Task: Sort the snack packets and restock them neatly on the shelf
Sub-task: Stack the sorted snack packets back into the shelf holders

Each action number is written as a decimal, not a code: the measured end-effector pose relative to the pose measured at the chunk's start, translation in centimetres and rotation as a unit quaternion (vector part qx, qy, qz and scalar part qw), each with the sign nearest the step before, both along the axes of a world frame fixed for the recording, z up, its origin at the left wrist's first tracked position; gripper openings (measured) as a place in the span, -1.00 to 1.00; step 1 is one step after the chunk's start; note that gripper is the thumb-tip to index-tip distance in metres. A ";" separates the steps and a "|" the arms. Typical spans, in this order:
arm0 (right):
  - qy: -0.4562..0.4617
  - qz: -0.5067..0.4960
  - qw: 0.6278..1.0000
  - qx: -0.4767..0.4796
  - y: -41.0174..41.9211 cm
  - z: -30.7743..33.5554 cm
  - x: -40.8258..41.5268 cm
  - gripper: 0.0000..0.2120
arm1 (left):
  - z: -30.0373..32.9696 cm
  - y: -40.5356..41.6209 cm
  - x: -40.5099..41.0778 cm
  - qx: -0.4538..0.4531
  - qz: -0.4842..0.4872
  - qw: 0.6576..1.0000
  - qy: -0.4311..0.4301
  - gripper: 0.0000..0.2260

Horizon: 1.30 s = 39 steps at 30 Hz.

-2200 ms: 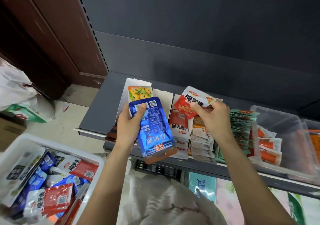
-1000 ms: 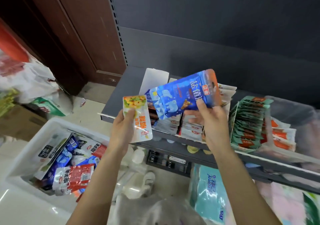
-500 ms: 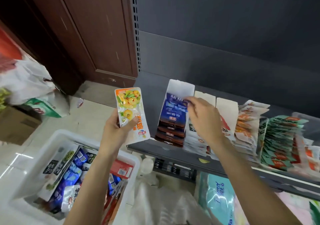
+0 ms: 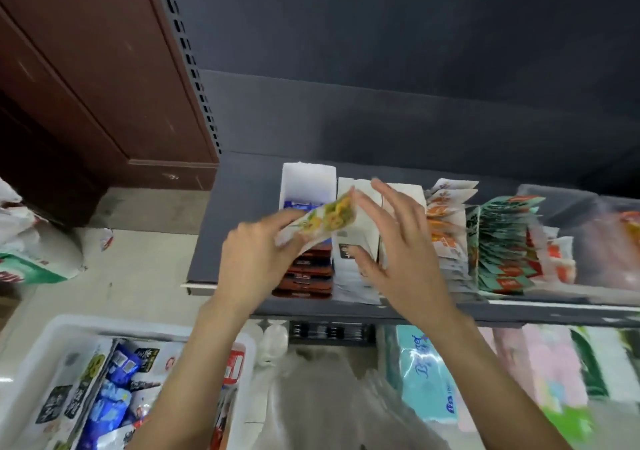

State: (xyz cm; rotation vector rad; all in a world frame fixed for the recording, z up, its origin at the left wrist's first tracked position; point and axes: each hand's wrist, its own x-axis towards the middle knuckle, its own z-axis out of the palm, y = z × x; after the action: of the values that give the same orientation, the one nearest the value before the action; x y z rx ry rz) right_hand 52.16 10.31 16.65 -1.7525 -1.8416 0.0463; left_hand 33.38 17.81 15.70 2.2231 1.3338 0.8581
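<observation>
Snack packet (image 4: pixel 323 223) — white, yellow print — pinched in left hand (image 4: pixel 258 259) over the shelf (image 4: pixel 239 214). Right hand (image 4: pixel 398 242) just beside it, fingers spread, holding nothing. Beyond the fingertips: three white cartons (image 4: pixel 308 181). Below the left wrist — one white bin (image 4: pixel 69 328) of packets.

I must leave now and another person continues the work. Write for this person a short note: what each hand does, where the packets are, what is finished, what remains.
Left hand: holds a white packet with yellow fruit picture over the left boxes on the shelf.
Right hand: open, fingers spread beside that packet, holding nothing.
Done: the shelf already has rows in white boxes, with orange and white packets and green packets to their right.
Left: put the held packet in its row; I cannot tell which one. Then sort the mixed packets in the white bin at lower left.
</observation>
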 end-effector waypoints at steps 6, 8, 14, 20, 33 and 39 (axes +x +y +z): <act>-0.077 -0.076 0.994 0.034 -5.2 0.0 6.1 -0.52 | 3.0 -3.9 9.9 0.173 -0.205 0.949 0.164 -0.57; -0.054 -0.096 0.993 0.045 -7.1 0.1 8.7 -0.73 | 3.5 -5.1 12.7 0.183 -0.226 0.948 0.127 -0.62; 0.066 -0.101 0.992 0.023 -10.8 0.6 15.5 -0.88 | 4.3 -7.5 19.2 0.069 -0.277 0.956 -0.068 -0.73; 0.539 -0.179 0.822 0.044 -8.2 1.5 22.2 -0.87 | 1.3 -0.9 22.4 -0.040 -0.102 0.993 0.031 -0.52; 0.227 -0.069 0.961 -0.140 3.2 -1.5 22.4 -0.77 | -2.8 -0.2 22.8 0.135 -0.170 0.963 0.159 -0.85; 0.018 -0.031 0.997 -0.074 3.5 -1.2 22.0 -0.87 | -2.9 -0.4 22.6 0.115 -0.181 0.968 0.133 -0.84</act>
State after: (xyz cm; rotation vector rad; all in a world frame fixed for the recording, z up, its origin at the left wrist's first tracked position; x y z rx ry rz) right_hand 74.16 13.78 15.46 -1.8967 -1.7957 0.1930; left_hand 56.00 17.38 12.78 2.7296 0.9171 0.6197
